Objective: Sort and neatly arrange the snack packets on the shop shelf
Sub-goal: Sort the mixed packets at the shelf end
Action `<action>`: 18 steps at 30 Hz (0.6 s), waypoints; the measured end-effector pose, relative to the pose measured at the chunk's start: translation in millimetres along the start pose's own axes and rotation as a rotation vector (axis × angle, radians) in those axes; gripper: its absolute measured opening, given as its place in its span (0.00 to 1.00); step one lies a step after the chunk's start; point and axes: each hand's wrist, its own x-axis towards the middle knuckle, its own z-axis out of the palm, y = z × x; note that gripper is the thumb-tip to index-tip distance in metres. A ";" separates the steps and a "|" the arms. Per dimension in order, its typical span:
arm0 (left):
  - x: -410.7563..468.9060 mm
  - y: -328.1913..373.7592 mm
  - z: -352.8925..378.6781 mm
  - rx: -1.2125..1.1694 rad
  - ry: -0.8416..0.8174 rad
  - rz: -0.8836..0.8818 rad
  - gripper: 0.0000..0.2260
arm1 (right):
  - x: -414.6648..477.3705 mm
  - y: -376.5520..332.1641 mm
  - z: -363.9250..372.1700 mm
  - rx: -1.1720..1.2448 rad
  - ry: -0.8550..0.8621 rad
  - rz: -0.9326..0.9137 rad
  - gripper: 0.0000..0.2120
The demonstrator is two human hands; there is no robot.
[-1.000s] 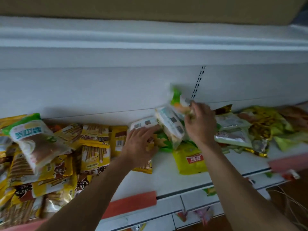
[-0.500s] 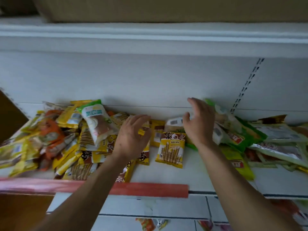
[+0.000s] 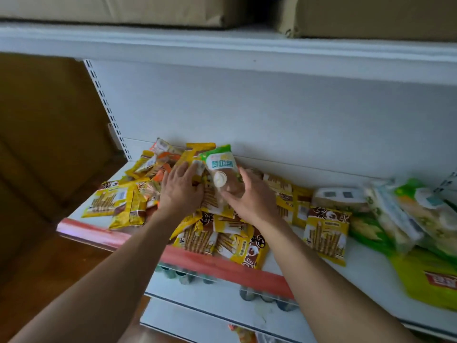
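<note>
Right hand point(image 3: 249, 198): grip clenched round the lower half of the green-topped packet point(image 3: 220, 169), thumb across the front, fingers behind. The packet stands near upright, its top above the grip, close to the back panel point(image 3: 284, 120) of the shelf point(image 3: 366, 276). Left hand point(image 3: 181, 191): grip released, fingers straight and spread, palm pressing the heap of yellow stick-biscuit packets point(image 3: 197, 237), just left of the right grip. Its fingertips are close to the held packet's edge; contact cannot be told. Step in hand, as judged: pulling the odd packet out of the yellow heap to join its own kind. The green and clear packets point(image 3: 420, 214) lie well to the right of the grip, on the same shelf. To do it well: lift clear of the heap before going sideways, and keep the left palm down so nothing drags along. Yellow packets below the grip, toward the person, overhang the red front strip point(image 3: 259, 273); a snag could tip them off. Orange packets point(image 3: 163, 169) sit beyond the left grip, far side from the target group; leave them for a later pass.
</note>
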 end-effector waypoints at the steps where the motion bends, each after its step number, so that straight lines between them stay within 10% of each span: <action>1: 0.8 -1.3 0.5 0.024 0.033 0.006 0.27 | -0.5 0.9 -0.3 0.013 0.034 0.007 0.37; 9: 0.6 -3.3 -5.3 -0.171 0.332 0.107 0.14 | -6.7 22.3 -24.1 0.520 0.208 0.217 0.29; 18: -0.5 82.4 -22.7 -1.227 0.248 -0.208 0.12 | -30.2 58.7 -64.1 0.636 0.433 0.223 0.14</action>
